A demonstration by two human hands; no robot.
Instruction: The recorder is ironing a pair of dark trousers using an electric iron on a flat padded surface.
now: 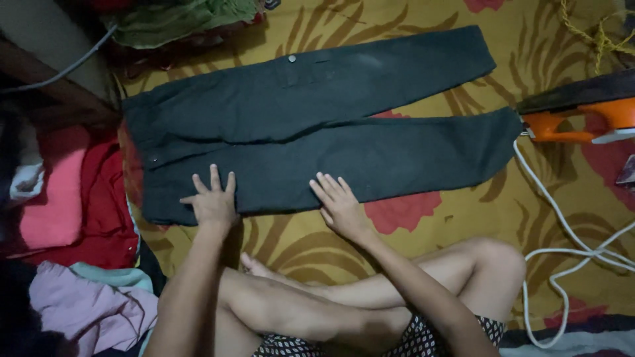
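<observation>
Dark green trousers (317, 125) lie spread flat across a yellow patterned sheet (410, 238), waistband toward the left and both legs running off to the right, directly ahead of the seated person's crossed legs. Both hands rest open and palm-down on the near edge of the lower trouser leg, gripping nothing: the left hand (213, 201) near the waist end, the right hand (340, 205) beside it toward the knee. An orange iron (582, 119) sits just beyond the cuffs, its white cord (562, 244) trailing down, and piled clothes (73, 211) lie to the left.
</observation>
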